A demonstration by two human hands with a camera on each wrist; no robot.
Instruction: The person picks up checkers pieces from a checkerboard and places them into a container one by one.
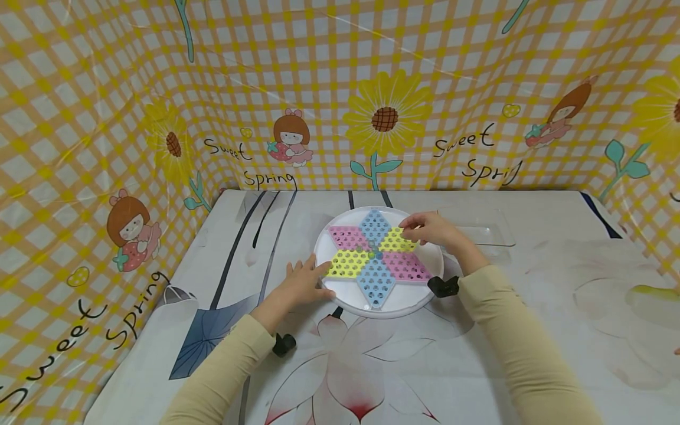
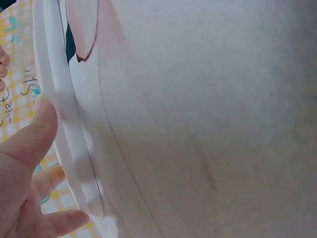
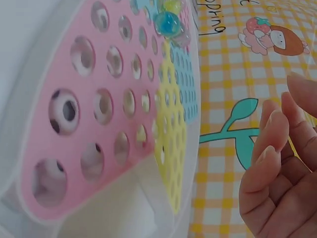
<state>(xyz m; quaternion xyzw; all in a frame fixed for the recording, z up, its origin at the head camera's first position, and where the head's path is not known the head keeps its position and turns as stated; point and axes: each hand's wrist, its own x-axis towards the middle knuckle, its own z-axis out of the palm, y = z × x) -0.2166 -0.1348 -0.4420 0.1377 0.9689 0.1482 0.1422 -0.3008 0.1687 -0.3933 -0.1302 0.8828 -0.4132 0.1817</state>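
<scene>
On the white printed table point(image 1: 451, 378), at frame centre, lies a round white plastic board point(image 1: 340, 289), with round, translucent marbles point(image 1: 378, 255) at its middle; a clear rectangular plastic tray point(image 1: 486, 234) lies to its right.

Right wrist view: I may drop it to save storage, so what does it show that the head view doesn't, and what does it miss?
Only the right wrist view: the swirl inside the blue marble and the palm side of the right hand.

Only the head view: the left hand touching the white tray, both sleeves and the clear plastic container right of the tray.

Both: the right hand, marbles, parts of the pink, yellow and blue board, the tray and the checked cloth behind.
</scene>
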